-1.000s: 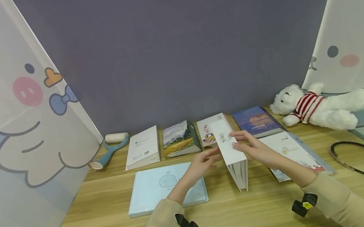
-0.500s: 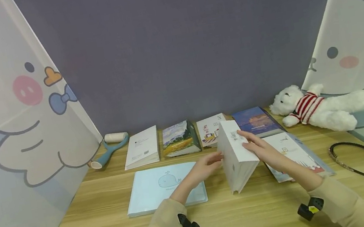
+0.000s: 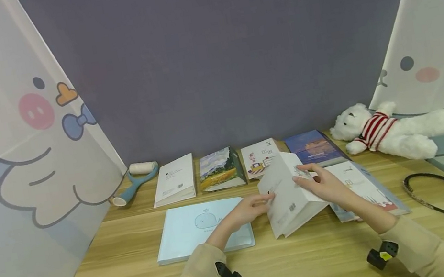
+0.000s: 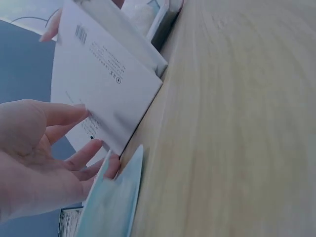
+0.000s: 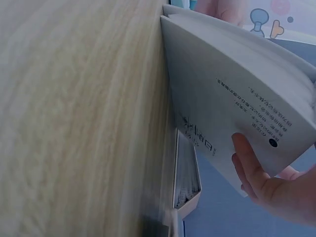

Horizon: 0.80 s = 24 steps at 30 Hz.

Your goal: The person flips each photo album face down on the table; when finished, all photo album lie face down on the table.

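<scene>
A thick white photo album (image 3: 285,196) stands on its long edge on the wooden table, spine up and leaning right. Its back cover with a barcode faces left in the head view. My right hand (image 3: 329,185) grips it at the spine, with fingers against the printed front cover in the right wrist view. On the back cover rest the fingertips of my left hand (image 3: 247,212), its fingers loosely bent. Left of it lies a light blue whale album (image 3: 184,231), which my left forearm partly covers. A white album with a blue edge (image 3: 361,189) lies partly behind my right hand.
Along the back stand a white album (image 3: 174,180), a landscape album (image 3: 218,170), a cartoon album (image 3: 257,154) and a dark blue album (image 3: 312,148). A lint roller (image 3: 135,183) is at left; a plush bear (image 3: 390,128) and headband (image 3: 436,194) are at right.
The white album has tilted from nearly upright over to the right, so its back cover now shows. My right hand moved right with it; my left fingertips stay at its left side.
</scene>
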{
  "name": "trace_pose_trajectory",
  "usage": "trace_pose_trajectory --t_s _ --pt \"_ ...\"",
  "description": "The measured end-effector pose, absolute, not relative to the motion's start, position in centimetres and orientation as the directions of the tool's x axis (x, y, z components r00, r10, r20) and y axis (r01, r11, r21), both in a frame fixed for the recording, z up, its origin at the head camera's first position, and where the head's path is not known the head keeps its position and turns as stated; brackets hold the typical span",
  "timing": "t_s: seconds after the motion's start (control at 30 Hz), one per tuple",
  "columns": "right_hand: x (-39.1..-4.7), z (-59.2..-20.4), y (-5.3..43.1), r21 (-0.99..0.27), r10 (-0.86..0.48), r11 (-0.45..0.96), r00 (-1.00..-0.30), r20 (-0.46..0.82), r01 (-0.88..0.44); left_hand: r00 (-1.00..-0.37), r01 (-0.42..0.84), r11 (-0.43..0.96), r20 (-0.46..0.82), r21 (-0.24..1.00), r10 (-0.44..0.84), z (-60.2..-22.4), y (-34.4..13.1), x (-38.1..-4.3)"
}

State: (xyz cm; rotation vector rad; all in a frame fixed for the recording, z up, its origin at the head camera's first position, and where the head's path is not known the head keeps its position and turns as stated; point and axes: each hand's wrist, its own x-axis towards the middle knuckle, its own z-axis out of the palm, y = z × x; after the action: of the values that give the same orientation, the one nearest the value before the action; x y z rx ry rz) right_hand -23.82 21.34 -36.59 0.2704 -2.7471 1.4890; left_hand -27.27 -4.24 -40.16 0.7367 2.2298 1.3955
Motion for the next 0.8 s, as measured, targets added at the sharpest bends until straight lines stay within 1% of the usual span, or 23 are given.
trace_pose_trajectory --t_s 0.23,0.53,0.8 --pt "-23.6 -36.8 21.4 -0.841 -0.144 0.532 -0.989 0.031 -0.104 -0.753 0.237 0.382 -0.079 0.893 0.653 -40.4 -5.0 -27.3" --pt "-23.6 -36.8 21.7 -0.792 -0.140 0.601 -0.990 0.027 -0.107 -0.771 0.241 0.420 -0.090 0.875 0.631 -40.3 -5.4 -27.1" --pt "-23.4 -37.4 22.3 -0.775 -0.154 0.628 -0.987 -0.038 -0.068 -0.791 0.216 0.427 -0.099 0.878 0.604 -40.3 -5.7 -26.9"
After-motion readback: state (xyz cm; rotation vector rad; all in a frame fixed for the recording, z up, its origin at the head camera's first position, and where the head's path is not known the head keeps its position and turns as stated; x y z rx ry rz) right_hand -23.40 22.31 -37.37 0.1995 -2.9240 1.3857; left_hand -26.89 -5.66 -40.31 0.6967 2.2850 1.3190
